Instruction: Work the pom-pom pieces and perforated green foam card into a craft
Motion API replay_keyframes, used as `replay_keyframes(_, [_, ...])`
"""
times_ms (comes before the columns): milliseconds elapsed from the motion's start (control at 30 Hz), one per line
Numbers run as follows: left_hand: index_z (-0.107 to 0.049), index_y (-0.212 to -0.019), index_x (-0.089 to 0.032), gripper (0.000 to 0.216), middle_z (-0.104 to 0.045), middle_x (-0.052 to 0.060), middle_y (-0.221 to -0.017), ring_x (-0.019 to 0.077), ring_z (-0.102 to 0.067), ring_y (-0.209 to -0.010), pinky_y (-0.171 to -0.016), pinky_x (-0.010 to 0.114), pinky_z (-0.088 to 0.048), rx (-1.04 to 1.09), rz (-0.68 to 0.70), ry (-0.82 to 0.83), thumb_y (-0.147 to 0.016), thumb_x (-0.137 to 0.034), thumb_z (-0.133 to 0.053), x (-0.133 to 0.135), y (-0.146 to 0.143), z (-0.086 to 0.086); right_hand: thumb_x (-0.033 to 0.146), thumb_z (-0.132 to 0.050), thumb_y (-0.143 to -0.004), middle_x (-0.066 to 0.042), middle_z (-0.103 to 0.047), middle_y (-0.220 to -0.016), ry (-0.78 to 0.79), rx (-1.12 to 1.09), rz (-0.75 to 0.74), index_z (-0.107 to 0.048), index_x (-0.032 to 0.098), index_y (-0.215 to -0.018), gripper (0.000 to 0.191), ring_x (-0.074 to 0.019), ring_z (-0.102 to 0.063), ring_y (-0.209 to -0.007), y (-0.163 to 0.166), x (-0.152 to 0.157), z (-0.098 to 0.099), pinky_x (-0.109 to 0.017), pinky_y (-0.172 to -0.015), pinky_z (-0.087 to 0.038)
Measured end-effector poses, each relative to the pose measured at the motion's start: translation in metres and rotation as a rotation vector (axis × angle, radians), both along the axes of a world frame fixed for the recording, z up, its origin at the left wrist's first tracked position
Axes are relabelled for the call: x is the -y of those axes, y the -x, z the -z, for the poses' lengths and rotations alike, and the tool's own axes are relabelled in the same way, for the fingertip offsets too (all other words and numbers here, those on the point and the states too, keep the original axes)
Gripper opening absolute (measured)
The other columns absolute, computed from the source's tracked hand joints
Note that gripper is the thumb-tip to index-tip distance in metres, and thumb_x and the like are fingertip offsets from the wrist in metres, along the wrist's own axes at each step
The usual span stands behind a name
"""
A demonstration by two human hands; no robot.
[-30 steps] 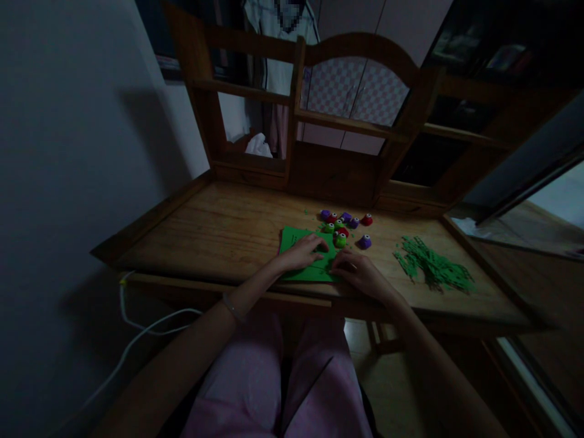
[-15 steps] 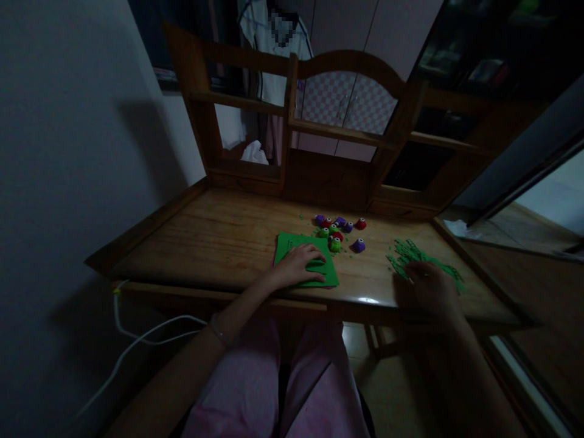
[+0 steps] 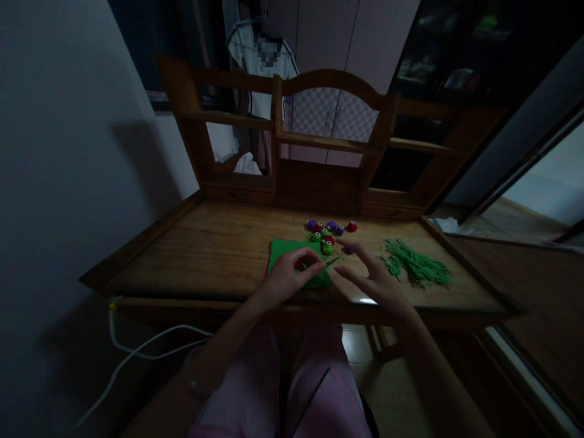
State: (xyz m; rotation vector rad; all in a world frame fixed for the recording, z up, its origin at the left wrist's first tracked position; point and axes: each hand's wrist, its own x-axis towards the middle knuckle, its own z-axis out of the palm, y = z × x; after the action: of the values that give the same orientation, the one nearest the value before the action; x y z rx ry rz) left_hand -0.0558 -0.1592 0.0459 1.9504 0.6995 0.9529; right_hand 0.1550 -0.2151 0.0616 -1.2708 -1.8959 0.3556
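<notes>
My left hand (image 3: 294, 274) hovers over a stack of green sheets (image 3: 283, 248), thumb and forefinger pinched on a thin green strip (image 3: 334, 261) whose free end points up to the right. Facing it, my right hand (image 3: 371, 277) has its thumb and fingers spread apart, close to the strip's tip and holding nothing. Just beyond the sheets stands a cluster of small figures with white eyes, among them a green figure (image 3: 327, 247), a red figure (image 3: 351, 226) and a purple figure (image 3: 340, 230). A purple one is partly covered by my right fingers.
To the right lies a tangled pile of green strips (image 3: 416, 264). Small green scraps are scattered around the figures. A wooden shelf unit (image 3: 319, 182) rises at the back of the desk (image 3: 219, 243). A white cable (image 3: 137, 351) hangs at the front left.
My right hand has come left from the strip pile toward my left hand. My left hand, earlier flat on the green sheets, now pinches a green strip. The view has shifted slightly.
</notes>
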Motion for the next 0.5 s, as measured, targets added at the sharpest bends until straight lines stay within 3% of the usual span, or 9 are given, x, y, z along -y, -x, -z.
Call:
replay_keyframes(100, [-0.06, -0.09, -0.015, 0.026, -0.063, 0.004, -0.085, 0.0138, -0.06, -0.076, -0.071, 0.027, -0.05, 0.121, 0.067, 0.177, -0.084, -0.04, -0.058, 0.025, 0.011, -0.026, 0.035, -0.057, -0.087, -0.006, -0.059, -0.116, 0.038, 0.01, -0.175, -0.057, 0.028, -0.116, 0.029, -0.0247, -0.052, -0.111, 0.023, 0.002, -0.02, -0.045, -0.098, -0.04])
replay_keyframes(200, [-0.06, -0.089, -0.016, 0.024, -0.064, 0.003, -0.078, 0.0125, -0.061, -0.069, -0.066, 0.026, -0.051, 0.191, 0.101, 0.296, -0.083, -0.039, -0.06, 0.036, 0.02, -0.038, 0.034, -0.057, -0.088, -0.005, -0.06, -0.106, 0.023, 0.024, -0.217, -0.063, 0.025, -0.097, 0.015, -0.0244, -0.052, -0.108, 0.034, 0.007, -0.036, -0.045, -0.101, -0.036])
replay_keyframes(500, [-0.062, -0.09, -0.016, 0.02, -0.065, 0.002, -0.078, 0.0131, -0.063, -0.072, -0.07, 0.028, -0.053, 0.204, 0.174, 0.332, -0.084, -0.035, -0.059, 0.044, 0.031, -0.052, 0.04, -0.052, -0.09, -0.003, -0.06, -0.086, 0.281, -0.126, -0.328, -0.061, 0.022, -0.087, 0.021, -0.0182, -0.057, -0.082, 0.038, 0.024, -0.054, -0.031, -0.074, -0.046])
